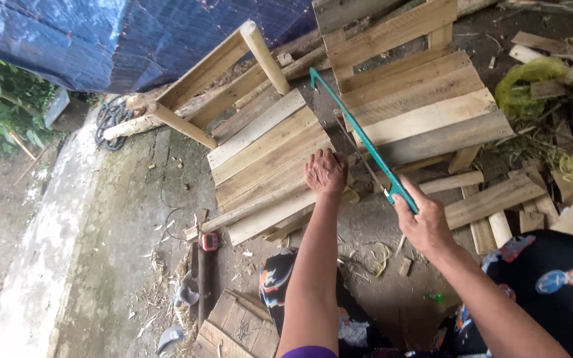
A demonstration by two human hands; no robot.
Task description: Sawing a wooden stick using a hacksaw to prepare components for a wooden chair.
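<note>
My left hand (325,171) presses flat on the near edge of a low wooden bench (266,142) made of pale planks. My right hand (419,222) grips the handle of a teal-framed hacksaw (359,136). The saw's frame runs up and to the left, along the gap between the bench and a second plank seat (426,106) on the right. A narrow wooden strip (260,207) lies across the bench's front edge under my left hand, and the blade sits close to it.
A blue tarp (121,40) hangs at the back left. Loose wood offcuts (499,199) lie on the right, with a yellow-green plastic bag (525,86). A hammer-like tool (207,265) and a small pallet piece (237,328) lie on the concrete near my knees. Greenery stands at far left.
</note>
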